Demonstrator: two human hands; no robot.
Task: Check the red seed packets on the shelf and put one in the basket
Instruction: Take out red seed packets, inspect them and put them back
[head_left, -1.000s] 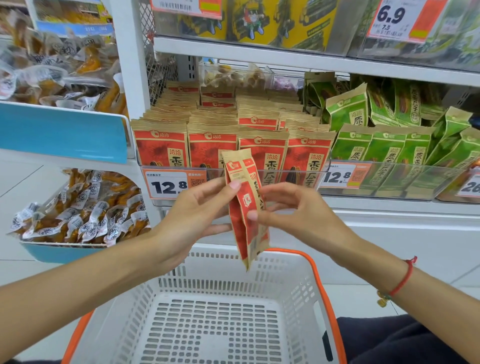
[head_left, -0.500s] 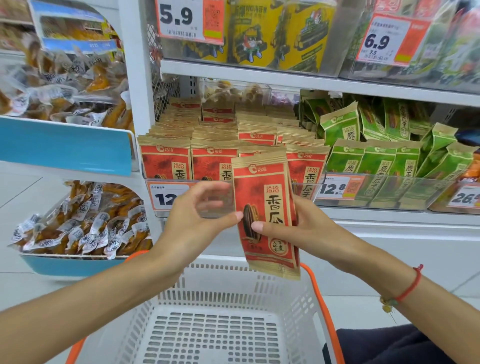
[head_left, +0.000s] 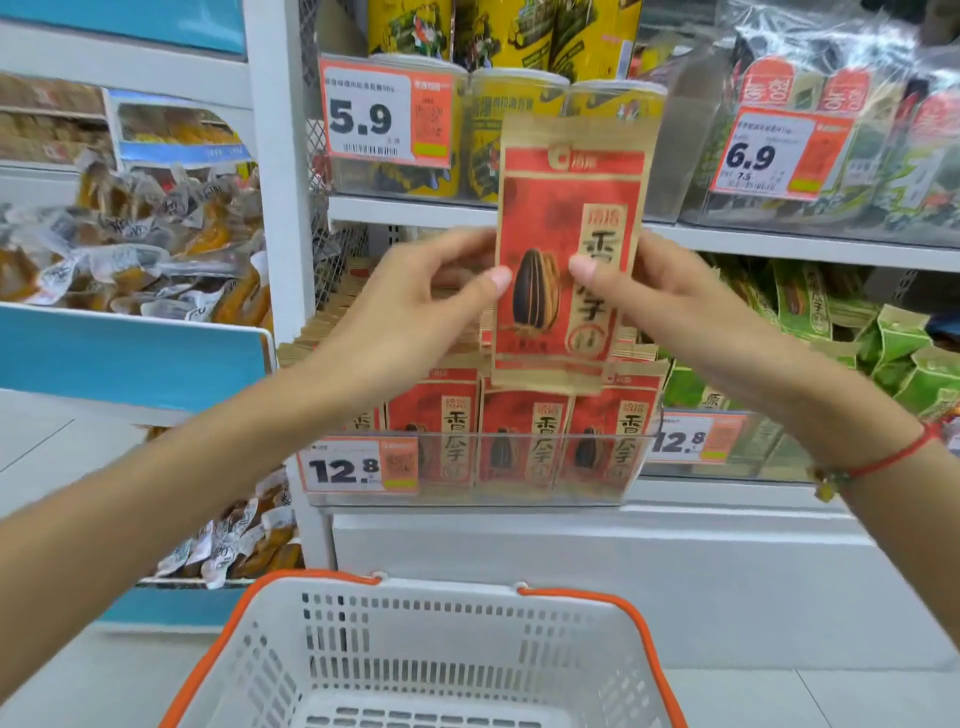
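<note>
Both hands pinch one red seed packet (head_left: 569, 249) upright before the shelf: left hand (head_left: 415, 306) on its left edge, right hand (head_left: 670, 306) on its right, above the white basket (head_left: 415, 649).

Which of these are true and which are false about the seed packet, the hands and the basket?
1. Both hands hold one red seed packet upright, its front facing the camera. True: the left hand pinches its left edge and the right hand its right edge.
2. The packet already lies in the basket. False: it is held up in front of the shelf, above the white basket, in which nothing shows.
3. The price tag under the red packets reads 12.8. True.
4. The basket has blue handles. False: they are orange.
5. The packets right of the red ones are green. True: green packets.
</note>
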